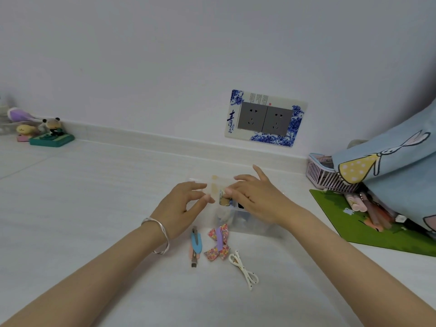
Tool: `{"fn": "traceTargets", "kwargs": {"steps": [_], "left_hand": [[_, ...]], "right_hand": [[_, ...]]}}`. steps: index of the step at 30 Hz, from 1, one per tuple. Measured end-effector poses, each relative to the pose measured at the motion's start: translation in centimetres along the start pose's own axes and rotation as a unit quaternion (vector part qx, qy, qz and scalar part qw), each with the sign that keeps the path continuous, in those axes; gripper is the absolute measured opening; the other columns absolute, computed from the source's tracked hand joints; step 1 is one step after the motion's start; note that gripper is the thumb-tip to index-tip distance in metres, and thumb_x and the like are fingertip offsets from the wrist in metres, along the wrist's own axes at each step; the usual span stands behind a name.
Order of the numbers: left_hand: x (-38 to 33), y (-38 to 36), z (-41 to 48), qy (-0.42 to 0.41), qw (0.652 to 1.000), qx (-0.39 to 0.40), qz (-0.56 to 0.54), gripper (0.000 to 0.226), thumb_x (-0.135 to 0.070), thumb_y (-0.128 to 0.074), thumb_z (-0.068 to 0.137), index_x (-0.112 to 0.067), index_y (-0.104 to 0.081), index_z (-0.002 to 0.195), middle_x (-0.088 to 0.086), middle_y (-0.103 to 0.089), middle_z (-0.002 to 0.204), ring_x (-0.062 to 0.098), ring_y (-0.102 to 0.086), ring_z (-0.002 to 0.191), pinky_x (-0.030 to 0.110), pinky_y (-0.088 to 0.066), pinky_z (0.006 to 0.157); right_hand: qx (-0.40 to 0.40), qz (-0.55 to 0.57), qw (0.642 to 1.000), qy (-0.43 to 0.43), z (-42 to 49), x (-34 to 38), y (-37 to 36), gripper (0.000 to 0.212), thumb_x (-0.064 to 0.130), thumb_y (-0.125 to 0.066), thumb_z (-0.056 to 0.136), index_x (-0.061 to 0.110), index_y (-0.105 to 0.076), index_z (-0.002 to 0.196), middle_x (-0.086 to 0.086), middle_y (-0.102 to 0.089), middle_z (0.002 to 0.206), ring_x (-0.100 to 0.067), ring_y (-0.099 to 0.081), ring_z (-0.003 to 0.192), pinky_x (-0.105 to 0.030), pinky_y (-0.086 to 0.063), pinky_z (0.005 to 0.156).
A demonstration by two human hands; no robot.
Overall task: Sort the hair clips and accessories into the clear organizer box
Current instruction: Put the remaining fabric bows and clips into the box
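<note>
The clear organizer box (254, 225) stands on the white table, mostly under my hands, with several small items showing faintly inside. Its clear lid (215, 185) stands raised between my hands. My left hand (181, 208) pinches the lid's left edge with thumb and fingers. My right hand (257, 201) reaches over the box and pinches a small blue and gold accessory (223, 200). In front of the box lie a blue and pink clip (195, 244), a floral bow clip (218, 241) and a white dotted clip (244, 270).
A green mat (354, 223) at the right carries several tubes and pens (368, 208). Behind it are a pink basket (323, 175) and a blue rabbit-print bag (389, 171). Small figurines (50, 135) sit far left. A double socket (264, 119) is on the wall.
</note>
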State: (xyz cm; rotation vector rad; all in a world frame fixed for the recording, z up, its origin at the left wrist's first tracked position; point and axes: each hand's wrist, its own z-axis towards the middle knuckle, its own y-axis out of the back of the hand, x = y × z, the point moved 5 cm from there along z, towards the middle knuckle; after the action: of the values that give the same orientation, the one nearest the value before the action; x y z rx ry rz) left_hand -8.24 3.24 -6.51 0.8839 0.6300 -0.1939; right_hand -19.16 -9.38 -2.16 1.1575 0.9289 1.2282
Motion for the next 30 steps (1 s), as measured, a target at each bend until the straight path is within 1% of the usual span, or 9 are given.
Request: {"fn": "traceTargets", "kwargs": {"steps": [2,4,6,9,14,18,23,27,30], "left_hand": [[0.1,-0.1,0.0,-0.004,1.0,0.011,0.011,0.046,-0.052,-0.034,0.084,-0.028,-0.07,0.098,-0.007,-0.052,0.133,0.011,-0.035,0.129,0.022,-0.024,0.104],[0.2,-0.2,0.1,-0.006,1.0,0.017,0.013,0.047,-0.054,-0.034,0.084,-0.028,-0.072,0.093,-0.007,-0.051,0.133,0.013,-0.035,0.13,0.025,-0.025,0.105],[0.2,-0.1,0.2,0.0,1.0,0.016,0.002,0.043,-0.053,-0.037,0.084,-0.03,-0.072,0.087,-0.009,-0.051,0.132,0.01,-0.035,0.128,0.026,-0.025,0.106],[0.0,-0.1,0.0,0.006,1.0,0.012,-0.012,0.047,-0.06,-0.036,0.081,-0.03,-0.073,0.084,-0.013,-0.051,0.128,0.005,-0.035,0.125,0.023,-0.024,0.103],[0.0,-0.2,-0.2,0.005,1.0,0.011,-0.011,0.047,-0.06,-0.038,0.08,-0.03,-0.074,0.083,-0.01,-0.052,0.131,0.009,-0.036,0.128,0.024,-0.024,0.104],[0.0,-0.3,-0.3,0.005,1.0,0.01,-0.006,0.054,-0.066,-0.033,0.076,-0.031,-0.073,0.083,-0.011,-0.052,0.131,0.009,-0.035,0.128,0.026,-0.026,0.104],[0.0,-0.4,-0.5,0.005,1.0,0.008,-0.004,0.056,-0.068,-0.03,0.075,-0.033,-0.073,0.082,-0.012,-0.052,0.131,0.009,-0.036,0.128,0.027,-0.026,0.105],[0.0,-0.4,-0.4,0.008,1.0,0.008,-0.008,0.055,-0.068,-0.03,0.074,-0.034,-0.073,0.081,-0.012,-0.052,0.13,0.009,-0.036,0.127,0.03,-0.027,0.106],[0.0,-0.4,-0.4,0.008,1.0,0.007,-0.01,0.055,-0.068,-0.03,0.074,-0.034,-0.073,0.081,-0.013,-0.052,0.129,0.008,-0.036,0.127,0.027,-0.026,0.104]], "right_hand": [[-0.066,0.043,0.997,0.014,-0.9,0.5,1.0,0.039,0.043,-0.034,0.097,0.025,-0.067,0.109,0.012,-0.066,0.117,-0.006,-0.046,0.121,-0.033,-0.012,0.115],[-0.116,0.14,0.983,0.016,-2.6,1.0,2.1,0.022,0.039,-0.053,0.091,0.026,-0.071,0.094,0.013,-0.069,0.098,-0.005,-0.057,0.1,-0.027,-0.035,0.098],[-0.078,0.239,0.968,0.004,-4.6,1.8,1.9,0.007,0.032,-0.065,0.085,0.034,-0.069,0.079,0.017,-0.066,0.081,-0.003,-0.058,0.08,-0.021,-0.044,0.078],[0.0,0.225,0.974,-0.016,-6.8,2.4,-0.2,0.005,0.036,-0.071,0.078,0.035,-0.067,0.075,0.019,-0.064,0.077,-0.004,-0.056,0.072,-0.018,-0.043,0.064],[0.043,0.237,0.966,-0.091,-8.1,1.2,-3.4,0.036,0.05,-0.074,0.068,0.034,-0.067,0.098,0.013,-0.064,0.091,-0.004,-0.057,0.076,-0.015,-0.041,0.064],[0.059,0.302,0.948,-0.088,-8.3,1.7,-4.0,0.025,0.035,-0.079,0.07,0.028,-0.069,0.093,0.014,-0.064,0.084,-0.001,-0.051,0.068,-0.012,-0.04,0.061],[0.062,0.413,0.902,-0.111,-8.7,2.0,-3.1,0.013,0.013,-0.079,0.073,0.017,-0.068,0.08,0.009,-0.067,0.069,-0.004,-0.059,0.062,-0.015,-0.047,0.059],[-0.077,0.501,0.854,-0.12,-7.3,0.8,0.6,0.015,-0.002,-0.072,0.075,0.011,-0.068,0.079,0.004,-0.069,0.064,-0.005,-0.063,0.055,-0.016,-0.052,0.058],[-0.202,0.481,0.842,-0.14,-5.6,-2.1,3.2,0.014,0.0,-0.071,0.077,0.013,-0.071,0.08,0.008,-0.072,0.064,-0.002,-0.064,0.057,-0.013,-0.052,0.06]]}}
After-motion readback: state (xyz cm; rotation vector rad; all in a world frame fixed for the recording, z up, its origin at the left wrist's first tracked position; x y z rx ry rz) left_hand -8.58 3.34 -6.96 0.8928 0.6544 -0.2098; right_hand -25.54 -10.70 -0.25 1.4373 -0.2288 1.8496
